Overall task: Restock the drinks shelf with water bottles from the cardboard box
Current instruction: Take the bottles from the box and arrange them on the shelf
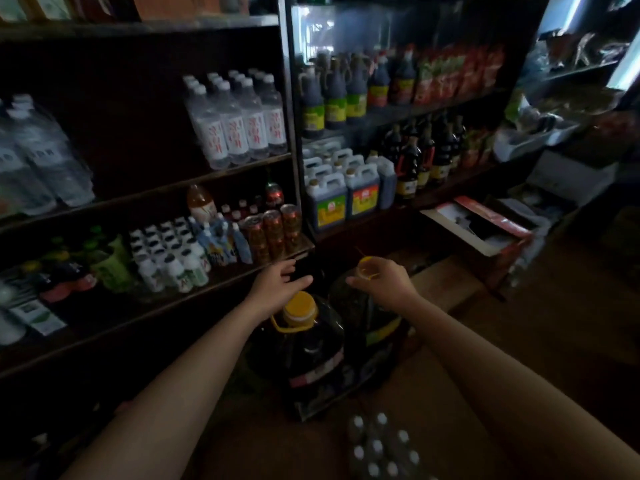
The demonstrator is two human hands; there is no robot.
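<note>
Several water bottles with white caps (380,445) stand packed together at the bottom edge of the view, on brown cardboard (446,386). More water bottles with red labels (239,123) stand on the upper shelf (242,166). My left hand (277,284) hangs open with spread fingers above a dark jug with a yellow cap (299,308) on the floor. My right hand (381,284) reaches to a second dark jug (360,313) behind it, with thumb and fingers curled around that jug's yellow cap (366,268). Neither hand touches a water bottle.
Large water bottles (38,161) fill the upper shelf's left end. The lower shelf (214,282) holds small white bottles, cans (273,230) and green bottles. To the right stand sauce bottles and jugs (346,192). An open red and white box (481,226) sits on the floor.
</note>
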